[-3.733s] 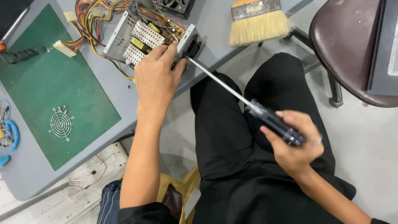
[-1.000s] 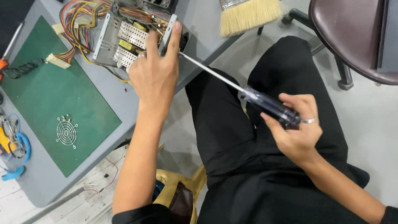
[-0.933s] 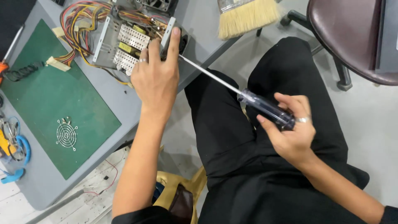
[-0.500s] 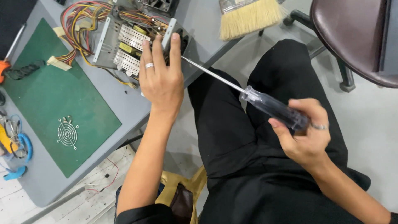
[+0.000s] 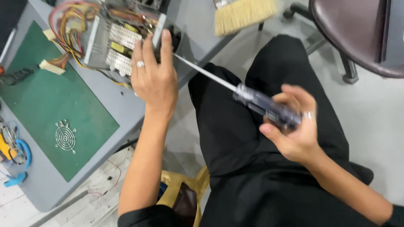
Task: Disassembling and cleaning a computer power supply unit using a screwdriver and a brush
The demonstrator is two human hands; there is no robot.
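An opened power supply unit (image 5: pixel 115 40) with a bundle of coloured wires (image 5: pixel 69 25) lies near the edge of the grey table (image 5: pixel 126 107). My left hand (image 5: pixel 153 77), a ring on one finger, grips the unit's near side. My right hand (image 5: pixel 294 126) holds the dark clear handle of a long screwdriver (image 5: pixel 252 98) above my lap. Its metal shaft runs up and left, and the tip meets the unit's side right beside my left fingers.
A green mat (image 5: pixel 50 105) on the table carries a round wire fan grille (image 5: pixel 65 136). A wide brush (image 5: pixel 244 14) lies at the table's far edge. A dark chair seat (image 5: pixel 353 33) stands to the right. Small tools (image 5: pixel 14 151) sit at the left edge.
My left hand has stayed clamped on the unit. My right hand has shifted its grip and turned the screwdriver handle, with the tip staying against the unit.
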